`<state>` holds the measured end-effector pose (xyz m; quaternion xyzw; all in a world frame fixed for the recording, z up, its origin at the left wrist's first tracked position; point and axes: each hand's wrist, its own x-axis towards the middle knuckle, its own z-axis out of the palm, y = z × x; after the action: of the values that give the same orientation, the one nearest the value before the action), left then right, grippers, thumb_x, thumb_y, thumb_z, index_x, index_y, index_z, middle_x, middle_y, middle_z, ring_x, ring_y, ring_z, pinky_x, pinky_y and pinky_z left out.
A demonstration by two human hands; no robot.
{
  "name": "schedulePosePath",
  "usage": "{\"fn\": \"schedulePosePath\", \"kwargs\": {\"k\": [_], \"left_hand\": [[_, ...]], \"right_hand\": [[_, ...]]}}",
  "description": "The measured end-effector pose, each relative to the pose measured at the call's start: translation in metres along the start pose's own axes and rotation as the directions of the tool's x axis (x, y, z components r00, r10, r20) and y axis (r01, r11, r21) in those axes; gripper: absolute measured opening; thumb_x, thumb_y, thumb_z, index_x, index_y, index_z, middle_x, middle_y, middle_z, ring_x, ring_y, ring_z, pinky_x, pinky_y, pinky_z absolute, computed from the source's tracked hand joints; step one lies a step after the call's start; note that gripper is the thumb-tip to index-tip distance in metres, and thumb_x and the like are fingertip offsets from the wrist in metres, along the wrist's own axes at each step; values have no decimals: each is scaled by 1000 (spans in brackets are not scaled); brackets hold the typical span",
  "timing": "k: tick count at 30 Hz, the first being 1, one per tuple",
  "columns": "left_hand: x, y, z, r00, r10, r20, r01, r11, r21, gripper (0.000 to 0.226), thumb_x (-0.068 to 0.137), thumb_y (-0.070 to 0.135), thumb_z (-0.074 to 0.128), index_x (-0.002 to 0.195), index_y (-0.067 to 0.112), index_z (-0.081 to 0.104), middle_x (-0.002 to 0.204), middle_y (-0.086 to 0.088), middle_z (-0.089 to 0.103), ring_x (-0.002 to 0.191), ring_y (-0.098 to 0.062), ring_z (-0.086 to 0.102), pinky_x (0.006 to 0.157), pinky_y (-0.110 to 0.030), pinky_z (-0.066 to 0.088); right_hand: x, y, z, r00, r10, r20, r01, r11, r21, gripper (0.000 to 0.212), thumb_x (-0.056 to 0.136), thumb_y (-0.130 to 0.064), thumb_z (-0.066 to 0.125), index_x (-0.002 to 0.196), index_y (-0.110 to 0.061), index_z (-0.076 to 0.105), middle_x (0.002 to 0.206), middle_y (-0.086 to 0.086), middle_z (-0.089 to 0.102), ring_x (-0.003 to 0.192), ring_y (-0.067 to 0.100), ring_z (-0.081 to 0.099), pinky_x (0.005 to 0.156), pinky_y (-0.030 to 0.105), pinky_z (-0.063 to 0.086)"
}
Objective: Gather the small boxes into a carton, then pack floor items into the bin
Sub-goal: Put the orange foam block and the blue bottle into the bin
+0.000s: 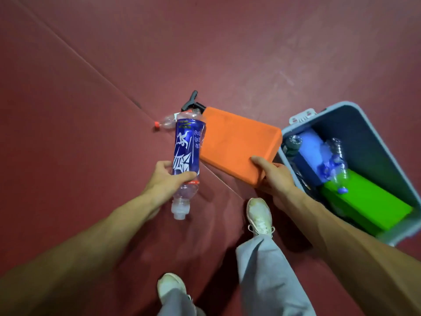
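1. The grey bin (366, 110) stands open on the red floor (205, 42) and serves as the landmark; it sits at the person's right side.
2. Inside the bin lie a green block (369, 206) at the end nearer the person, a blue block (312, 153) beyond it, and a crumpled clear bottle with blue caps (337, 160) resting across both blocks.
3. A dark round object (292, 143) sits against the bin's wall beside the blue block; what it is cannot be told.
4. The right hand (275, 176) is closed on the near corner of an orange block (237, 142), thumb on top and fingers under it. The block is held above the floor just left of the bin, one corner reaching the bin's rim.
5. The left hand (166, 181) is wrapped around a clear plastic bottle with a blue label (186, 151), farther left of the bin than the orange block. Its capless neck points back toward the person and its base points away.
6. On the floor beyond that bottle, well left of the bin, lies another clear bottle with a red cap (166, 123).
7. A black clamp-like tool (191, 102) lies on the floor just past the orange block's far corner, partly hidden by it.
8. Two white shoes (259, 217) and grey trouser legs (273, 277) show below, the forward foot near the bin's closest wall.
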<state>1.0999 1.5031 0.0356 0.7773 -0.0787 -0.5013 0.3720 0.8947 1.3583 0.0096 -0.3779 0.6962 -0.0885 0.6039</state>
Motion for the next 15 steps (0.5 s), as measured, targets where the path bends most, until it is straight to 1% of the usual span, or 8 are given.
{"fn": "schedulePosePath", "kwargs": {"k": [2, 3, 4, 6, 8, 10, 13, 15], "left_hand": [[-13, 15, 36, 999, 28, 35, -29, 999, 22, 56, 73, 23, 80, 117, 15, 47, 104, 3, 63, 83, -4, 61, 66, -20, 45], [-17, 21, 55, 997, 42, 58, -44, 999, 27, 55, 74, 23, 79, 118, 15, 47, 101, 6, 62, 81, -1, 60, 63, -17, 43], [-19, 27, 74, 995, 54, 85, -57, 998, 35, 54, 74, 22, 79, 118, 15, 48, 99, 8, 62, 80, 1, 59, 60, -14, 43], [-21, 34, 116, 990, 59, 129, -67, 996, 53, 52, 75, 19, 78, 118, 15, 50, 99, 8, 63, 78, 2, 60, 55, -8, 43], [-20, 41, 161, 985, 55, 161, -69, 995, 79, 53, 73, 18, 79, 118, 14, 52, 104, 3, 66, 80, -1, 62, 60, -12, 46], [-17, 48, 205, 982, 46, 181, -68, 991, 114, 53, 72, 19, 81, 116, 15, 53, 104, 2, 67, 82, -5, 63, 70, -20, 50], [-11, 55, 267, 977, 28, 213, -61, 987, 149, 49, 72, 19, 81, 111, 16, 53, 98, 4, 68, 78, -6, 63, 75, -24, 52], [-4, 56, 302, 974, 11, 228, -51, 984, 173, 45, 71, 20, 81, 106, 18, 54, 98, 2, 69, 77, -7, 64, 74, -25, 52]], "right_hand": [[-11, 2, -46, 1000, 6, 8, -7, 997, 81, 47, 66, -43, 79, 97, -10, 65, 90, 10, 71, 75, 25, 67, 73, 37, 56], [-11, 5, -68, 1000, 9, 3, -9, 993, 114, 51, 65, -43, 80, 99, -8, 65, 89, 12, 71, 76, 27, 67, 73, 38, 58], [-9, 9, -90, 1000, 14, -7, -13, 990, 141, 54, 65, -43, 81, 101, -6, 64, 86, 12, 71, 75, 27, 68, 70, 37, 58], [-2, 17, -135, 1000, -4, -22, 8, 985, 171, 43, 71, -40, 78, 95, -9, 62, 72, 3, 66, 64, 20, 64, 60, 31, 55], [9, 30, -181, 999, 12, -49, 1, 966, 258, 35, 73, -38, 76, 86, -13, 56, 69, 6, 60, 65, 24, 61, 69, 38, 57], [20, 42, -224, 996, 56, -76, -26, 938, 347, 42, 67, -42, 80, 80, -14, 51, 77, 14, 52, 76, 31, 54, 83, 49, 54], [41, 59, -279, 982, 130, -135, -74, 932, 355, 58, 51, -55, 84, 74, -15, 48, 79, 16, 42, 77, 33, 43, 77, 48, 50], [62, 68, -308, 961, 184, -207, -109, 938, 330, 57, 52, -56, 82, 74, -11, 55, 78, 20, 53, 73, 32, 52, 77, 44, 52]]}}
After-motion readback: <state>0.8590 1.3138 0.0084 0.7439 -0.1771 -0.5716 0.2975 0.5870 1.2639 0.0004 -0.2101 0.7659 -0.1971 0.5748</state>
